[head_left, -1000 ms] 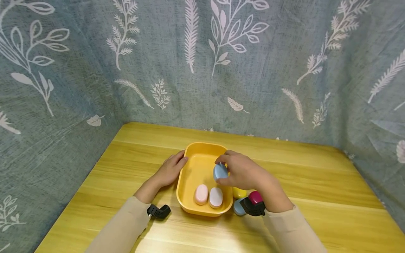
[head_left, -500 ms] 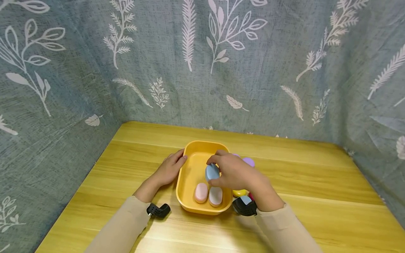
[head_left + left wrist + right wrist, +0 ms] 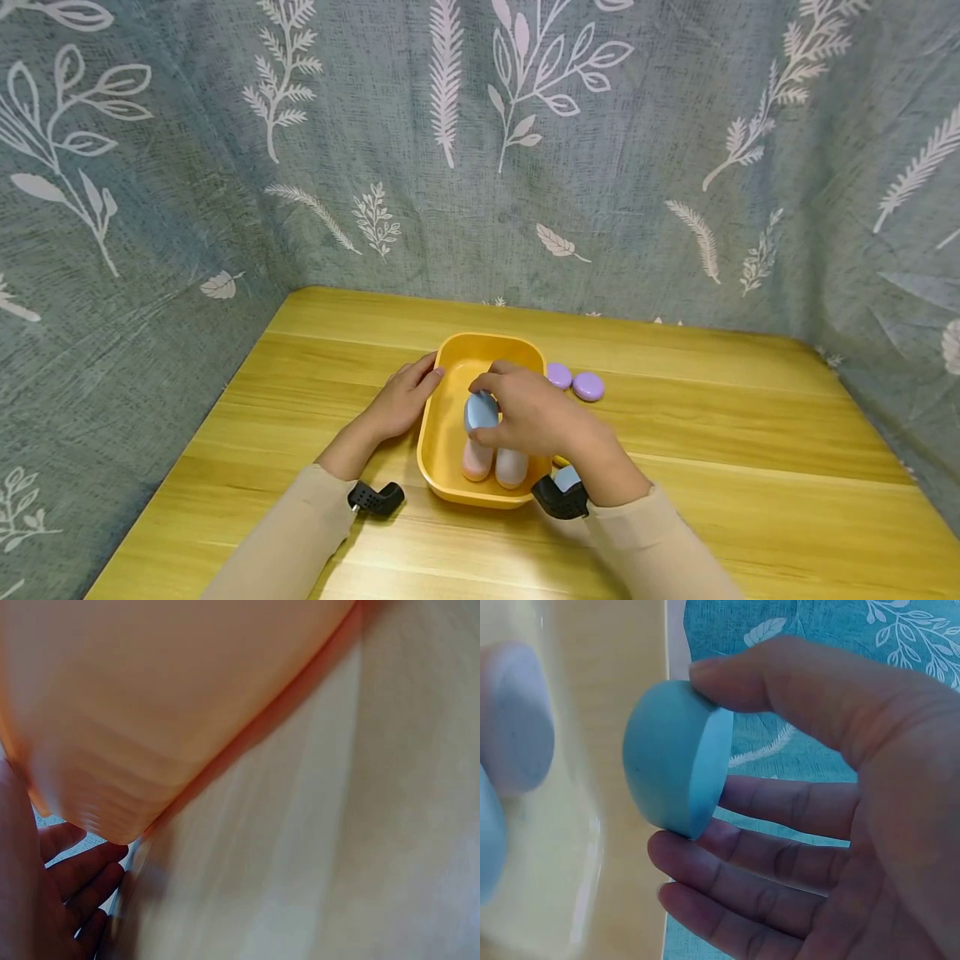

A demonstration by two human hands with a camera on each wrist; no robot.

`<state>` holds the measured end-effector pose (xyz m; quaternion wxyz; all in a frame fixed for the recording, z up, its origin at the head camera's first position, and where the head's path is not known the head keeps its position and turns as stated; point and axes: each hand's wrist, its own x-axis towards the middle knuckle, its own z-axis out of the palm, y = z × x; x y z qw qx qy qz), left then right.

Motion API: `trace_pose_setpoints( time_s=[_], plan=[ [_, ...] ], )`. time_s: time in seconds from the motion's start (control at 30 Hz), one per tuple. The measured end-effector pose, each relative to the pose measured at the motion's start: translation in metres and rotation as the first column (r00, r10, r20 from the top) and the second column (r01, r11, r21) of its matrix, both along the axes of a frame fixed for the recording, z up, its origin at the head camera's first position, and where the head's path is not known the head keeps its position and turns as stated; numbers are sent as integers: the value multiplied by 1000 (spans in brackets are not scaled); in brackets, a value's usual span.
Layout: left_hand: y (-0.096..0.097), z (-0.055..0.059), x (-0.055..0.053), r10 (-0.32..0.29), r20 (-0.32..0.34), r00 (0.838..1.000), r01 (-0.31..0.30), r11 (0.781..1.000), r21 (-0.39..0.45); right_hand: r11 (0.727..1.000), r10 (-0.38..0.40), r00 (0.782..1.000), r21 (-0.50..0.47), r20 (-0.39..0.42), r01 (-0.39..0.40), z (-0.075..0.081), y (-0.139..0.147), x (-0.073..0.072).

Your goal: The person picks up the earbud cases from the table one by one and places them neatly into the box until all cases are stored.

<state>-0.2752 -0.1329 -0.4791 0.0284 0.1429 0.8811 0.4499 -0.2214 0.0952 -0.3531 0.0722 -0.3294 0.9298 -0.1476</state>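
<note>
My right hand (image 3: 532,408) pinches a smooth blue oval piece (image 3: 481,410), shaped like a soap bar, above the inside of a yellow plastic bin (image 3: 491,338). In the right wrist view, the thumb is on one end of the blue piece (image 3: 664,750) and fingertips are at the other. A pale pink oval piece (image 3: 476,468) and a whitish one (image 3: 512,472) lie side by side at the bin's near end, partly covered. My left hand (image 3: 405,403) grips the bin's left side, thumb at the rim, fingers outside; the left wrist view shows these fingers (image 3: 86,874) behind a corner.
Two purple oval pieces (image 3: 588,386) lie on the wooden table (image 3: 720,433) right of the bin. Another blue piece (image 3: 567,478) and a sliver of yellow (image 3: 559,460) show beside the right wrist's black camera (image 3: 561,497). A patterned curtain (image 3: 420,217) rises behind the table.
My right hand has moved left with the blue piece, from near the bin's right rim to over its middle. The purple pieces have come into sight. My left hand stays on the bin.
</note>
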Motion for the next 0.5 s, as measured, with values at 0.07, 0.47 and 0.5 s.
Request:
trace_pose_setpoints(
  time_s=[0.07, 0.47, 0.5],
  plan=[
    [-1, 0, 1, -4, 5, 1000, 4, 1000, 8, 1000, 6, 1000, 1, -11, -6, -2, -2, 0],
    [-3, -1, 2, -10, 40, 999, 7, 998, 61, 999, 40, 998, 4, -49, -40, -11, -16, 5],
    [-3, -1, 2, -10, 42, 999, 8, 998, 62, 999, 41, 998, 7, -49, -40, -12, -17, 5]
  ],
)
